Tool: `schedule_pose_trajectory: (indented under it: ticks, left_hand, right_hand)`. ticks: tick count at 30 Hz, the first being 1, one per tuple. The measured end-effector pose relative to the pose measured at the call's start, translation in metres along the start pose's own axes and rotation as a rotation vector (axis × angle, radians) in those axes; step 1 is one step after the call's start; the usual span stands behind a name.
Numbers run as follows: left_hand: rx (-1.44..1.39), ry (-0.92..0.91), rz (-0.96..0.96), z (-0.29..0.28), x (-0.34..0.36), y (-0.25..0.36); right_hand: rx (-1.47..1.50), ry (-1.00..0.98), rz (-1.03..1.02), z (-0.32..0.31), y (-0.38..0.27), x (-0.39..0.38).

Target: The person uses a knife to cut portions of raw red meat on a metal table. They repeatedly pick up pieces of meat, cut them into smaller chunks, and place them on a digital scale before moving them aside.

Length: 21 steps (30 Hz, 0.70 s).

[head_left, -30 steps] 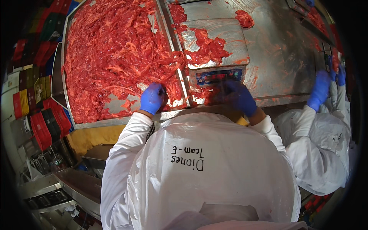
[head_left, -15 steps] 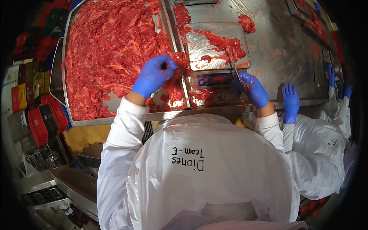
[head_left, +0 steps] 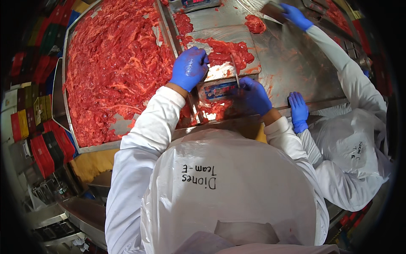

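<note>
My left hand, in a blue glove, is curled over the left edge of a metal scale. Its fingers are closed, and whatever they hold is hidden. Raw red meat strips lie on the scale's plate, just right of that hand. In front of the scale's display, my right hand, also blue-gloved, grips a slim metal tool. The tool points away from me, its far end at the meat; whether it is a knife or tweezers I cannot tell.
A large metal tray spread with raw meat fills the left. A meat lump sits on the steel table. At right, a co-worker's one gloved hand rests by the table edge; the other holds a dark flat object.
My left hand has moved right, from the tray's edge to the scale. My right hand still grips the tool at the scale. The co-worker's arm has reached across the table with a flat object.
</note>
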State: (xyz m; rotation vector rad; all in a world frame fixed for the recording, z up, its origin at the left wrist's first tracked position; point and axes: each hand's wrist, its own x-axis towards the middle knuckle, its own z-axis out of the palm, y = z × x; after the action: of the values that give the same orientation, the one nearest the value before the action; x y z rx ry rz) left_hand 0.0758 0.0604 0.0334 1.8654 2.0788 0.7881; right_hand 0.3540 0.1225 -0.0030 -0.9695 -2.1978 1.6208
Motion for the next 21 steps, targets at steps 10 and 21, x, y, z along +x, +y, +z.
schedule_pose_trajectory:
  ticks: [10,21]
  left_hand:
    - [-0.096,-0.033,0.050,-0.005,-0.037,0.024]
    - [0.023,0.270,-0.553,-0.027,-0.166,-0.161]
  right_hand:
    - [0.887,-0.250,0.360,0.034,-0.017,0.023]
    - [0.181,-0.466,0.097,0.003,-0.033,-0.045]
